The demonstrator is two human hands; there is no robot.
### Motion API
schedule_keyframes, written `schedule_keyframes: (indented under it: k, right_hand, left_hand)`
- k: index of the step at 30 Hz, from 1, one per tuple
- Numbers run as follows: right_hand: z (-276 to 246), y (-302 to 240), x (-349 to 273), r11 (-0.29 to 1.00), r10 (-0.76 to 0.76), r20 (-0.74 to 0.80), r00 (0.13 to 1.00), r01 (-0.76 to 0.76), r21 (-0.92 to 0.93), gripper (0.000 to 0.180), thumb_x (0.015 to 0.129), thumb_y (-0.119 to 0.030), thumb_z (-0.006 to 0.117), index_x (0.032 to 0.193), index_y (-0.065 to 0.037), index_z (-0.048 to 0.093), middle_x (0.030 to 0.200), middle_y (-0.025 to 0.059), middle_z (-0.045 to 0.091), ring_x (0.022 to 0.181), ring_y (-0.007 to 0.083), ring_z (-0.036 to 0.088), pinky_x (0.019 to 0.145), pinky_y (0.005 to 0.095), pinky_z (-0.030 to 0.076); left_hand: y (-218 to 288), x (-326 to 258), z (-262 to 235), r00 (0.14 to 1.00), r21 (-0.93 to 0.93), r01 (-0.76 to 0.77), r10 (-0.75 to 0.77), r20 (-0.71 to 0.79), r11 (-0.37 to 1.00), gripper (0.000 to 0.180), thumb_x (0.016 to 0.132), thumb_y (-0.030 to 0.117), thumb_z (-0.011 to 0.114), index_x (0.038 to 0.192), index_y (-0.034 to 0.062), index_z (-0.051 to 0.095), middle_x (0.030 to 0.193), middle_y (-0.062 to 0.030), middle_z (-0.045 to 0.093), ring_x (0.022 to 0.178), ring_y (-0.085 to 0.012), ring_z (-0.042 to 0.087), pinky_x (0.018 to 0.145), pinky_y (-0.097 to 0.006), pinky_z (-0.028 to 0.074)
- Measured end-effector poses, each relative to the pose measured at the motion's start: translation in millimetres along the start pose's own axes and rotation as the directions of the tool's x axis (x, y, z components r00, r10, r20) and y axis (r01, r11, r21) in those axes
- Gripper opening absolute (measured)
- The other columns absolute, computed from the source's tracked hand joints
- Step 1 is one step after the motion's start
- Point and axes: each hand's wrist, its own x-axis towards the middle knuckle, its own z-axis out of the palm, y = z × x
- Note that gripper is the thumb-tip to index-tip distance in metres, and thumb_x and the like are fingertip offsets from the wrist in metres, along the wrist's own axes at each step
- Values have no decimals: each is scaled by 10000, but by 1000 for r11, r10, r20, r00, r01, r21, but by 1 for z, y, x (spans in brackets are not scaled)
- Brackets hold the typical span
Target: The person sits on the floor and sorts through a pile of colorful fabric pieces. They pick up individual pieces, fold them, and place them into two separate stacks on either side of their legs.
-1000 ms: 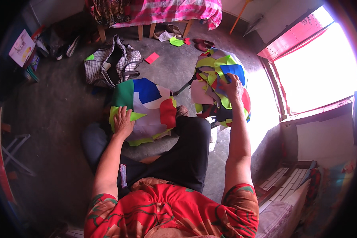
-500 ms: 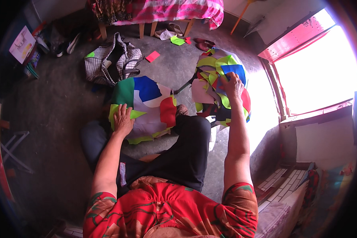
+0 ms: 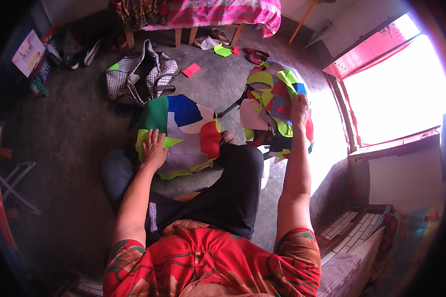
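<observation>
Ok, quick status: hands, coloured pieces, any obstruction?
Left hand palm-down on left pile of coloured pieces. Right hand at blue piece on right heap, grip unclear. No obstruction visible at either hand.

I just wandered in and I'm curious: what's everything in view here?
Left pile: one, multicoloured, before the trousers
Right pile: one, multicoloured, near the opening
Bag: one, black-and-white check, beyond left pile
Red piece: one, red, right of bag
Lime piece: one, lime, near shoes
Shoes: several, mixed, back of floor
Pink cloth: one, pink check, back
Pole: one, orange, back right
Sheet: one, pale, far left
Opening: one, bright white, right
Floor: one, grey, throughout
Trousers: one pair, dark, centre
Shirt: one, red patterned, bottom
Left hand: one, bare, on left pile
Right hand: one, bare, on right pile
</observation>
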Motion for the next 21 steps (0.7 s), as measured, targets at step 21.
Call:
schedule_keyframes:
  k: [21]
  right_hand:
    - [21,-94,-161,-224,-396,583,710,-690,688,378,972,-287,428,1249,-42,504,1200,91,580,1090,218,560,962,373,421]
  left_hand:
    - [0,7,-1,919,-240,-229,129,-373,943,422,740,185,691,1125,86,550,1188,-138,518,1139,-334,475,927,-452,380]
